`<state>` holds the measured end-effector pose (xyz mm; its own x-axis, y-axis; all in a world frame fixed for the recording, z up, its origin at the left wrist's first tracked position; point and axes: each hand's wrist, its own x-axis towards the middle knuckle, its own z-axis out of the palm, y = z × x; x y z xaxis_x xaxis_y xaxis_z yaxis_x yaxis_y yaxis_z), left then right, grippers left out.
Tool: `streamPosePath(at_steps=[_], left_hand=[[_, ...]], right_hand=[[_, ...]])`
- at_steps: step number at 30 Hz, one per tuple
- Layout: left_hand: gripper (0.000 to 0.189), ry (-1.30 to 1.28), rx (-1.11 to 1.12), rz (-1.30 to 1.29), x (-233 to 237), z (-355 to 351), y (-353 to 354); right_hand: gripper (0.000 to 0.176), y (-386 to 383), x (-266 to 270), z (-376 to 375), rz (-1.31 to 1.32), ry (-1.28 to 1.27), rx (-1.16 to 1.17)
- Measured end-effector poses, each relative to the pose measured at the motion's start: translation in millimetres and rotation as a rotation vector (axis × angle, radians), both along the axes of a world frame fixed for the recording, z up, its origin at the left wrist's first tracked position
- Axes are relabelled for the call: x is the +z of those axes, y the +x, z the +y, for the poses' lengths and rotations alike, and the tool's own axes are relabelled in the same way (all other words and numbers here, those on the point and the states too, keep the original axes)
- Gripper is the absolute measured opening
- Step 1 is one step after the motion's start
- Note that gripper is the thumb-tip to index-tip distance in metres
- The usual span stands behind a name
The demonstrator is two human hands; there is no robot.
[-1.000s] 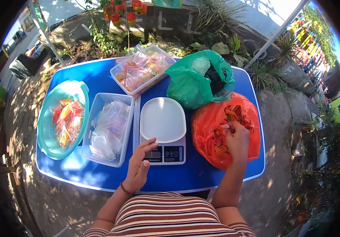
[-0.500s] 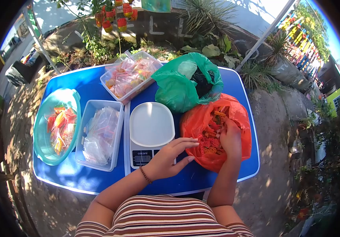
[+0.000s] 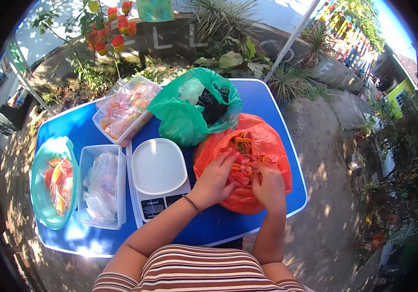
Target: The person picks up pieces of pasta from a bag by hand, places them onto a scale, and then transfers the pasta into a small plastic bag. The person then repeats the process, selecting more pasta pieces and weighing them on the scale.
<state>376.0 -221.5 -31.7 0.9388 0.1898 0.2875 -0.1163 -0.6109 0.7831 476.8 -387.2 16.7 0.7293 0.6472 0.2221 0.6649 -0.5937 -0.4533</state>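
Observation:
An orange-red plastic bag (image 3: 277, 146) stands open on the right of the table, filled with small red and orange pieces (image 3: 242, 146), some with cut-out patterns. My left hand (image 3: 214, 181) lies over the bag's left rim, thumb and fingers apart, fingertips at the pieces. Opposite it, my right hand (image 3: 269, 187) reaches in from the right with fingers bent down among the pieces. What the right fingers grip is too small to make out. Left of the bag is a white kitchen scale (image 3: 159, 166) with a bare platform.
A green plastic bag (image 3: 179, 121) holding a black bag stands behind. Clear tubs with small plastic packets stand at the back left (image 3: 143, 117) and front left (image 3: 123, 194). A teal basket (image 3: 35, 187) with red and yellow packets sits at the blue table's (image 3: 170, 238) left end.
My left hand has moved right, from beside the bag onto its rim and contents. My right hand has shifted lower in the bag. The whole view has swung slightly.

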Motion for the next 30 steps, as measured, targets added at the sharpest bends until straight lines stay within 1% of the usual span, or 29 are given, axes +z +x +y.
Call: streamPosePath(at_steps=[3, 5, 8, 9, 11, 12, 15, 17, 18, 20, 21, 23, 24, 26, 27, 29, 30], left_hand=[[0.088, -0.049, 0.007, 0.013, -1.4, 3.7, -0.5], [0.092, -0.063, -0.003, 0.05, -4.4, 5.5, 0.6], [0.07, -0.015, 0.019, -0.015, -1.8, 4.6, -2.7], [0.069, -0.023, 0.023, 0.028, -1.6, 4.8, -4.5], [0.067, -0.04, 0.03, 0.105, -0.9, 6.4, -5.0], [0.068, -0.048, 0.041, 0.101, -2.4, 7.2, -4.4], [0.071, -0.073, 0.075, 0.098, -9.0, 6.0, -5.0], [0.073, -0.083, 0.095, 0.094, -9.1, 4.9, -4.9], [0.071, -0.096, 0.073, 0.071, -5.0, 5.5, -5.6], [0.067, -0.122, 0.041, 0.024, 6.1, 8.2, -9.3], [0.06, -0.256, 0.035, -0.054, 6.4, 8.0, -9.4], [0.045, -0.521, 0.022, -0.211, 6.6, 7.5, -10.1], [0.039, -0.598, 0.016, -0.17, 10.1, 7.6, -13.9], [0.026, -0.749, -0.001, -0.084, 20.4, 7.1, -22.8], [0.024, -0.701, 0.02, -0.062, 19.2, 7.6, -23.9], [0.021, -0.604, 0.06, -0.019, 16.5, 8.7, -25.0], [0.019, -0.542, 0.122, -0.063, 18.0, 8.7, -24.8]], right_hand=[[0.025, 2.8, -13.9, 24.3, -0.014, 0.046, 0.113], [0.022, 4.0, -19.4, 41.3, -0.019, -0.071, 0.069], [0.022, 9.9, -16.4, 45.5, -0.028, -0.206, 0.08], [0.022, 11.7, -15.2, 43.6, -0.029, -0.244, 0.094], [0.023, 14.2, -21.2, 35.8, 0.025, -0.114, 0.064], [0.024, 16.2, -22.4, 32.4, 0.051, -0.051, 0.051], [0.025, 20.9, -21.9, 22.8, 0.368, 0.182, -0.066], [0.021, 21.2, -25.2, 18.2, 0.486, 0.311, -0.091], [0.02, 20.9, -23.7, 17.7, 0.543, 0.378, -0.102], [0.019, 19.2, -13.4, 13.7, 0.687, 0.488, 0.024], [0.019, 16.5, -5.7, 13.5, 0.762, 0.541, 0.091], [0.018, 7.5, 5.5, 13.1, 0.842, 0.567, 0.116], [0.017, 3.7, 7.0, 12.4, 0.884, 0.58, 0.127], [0.018, -2.0, 3.3, 11.2, 0.807, 0.435, 0.151], [0.019, -4.2, 3.7, 12.1, 0.766, 0.365, 0.163], [0.018, -6.2, 13.1, 14.9, 0.61, 0.195, 0.104], [0.018, -5.5, 17.9, 17.3, 0.53, 0.112, 0.073]])
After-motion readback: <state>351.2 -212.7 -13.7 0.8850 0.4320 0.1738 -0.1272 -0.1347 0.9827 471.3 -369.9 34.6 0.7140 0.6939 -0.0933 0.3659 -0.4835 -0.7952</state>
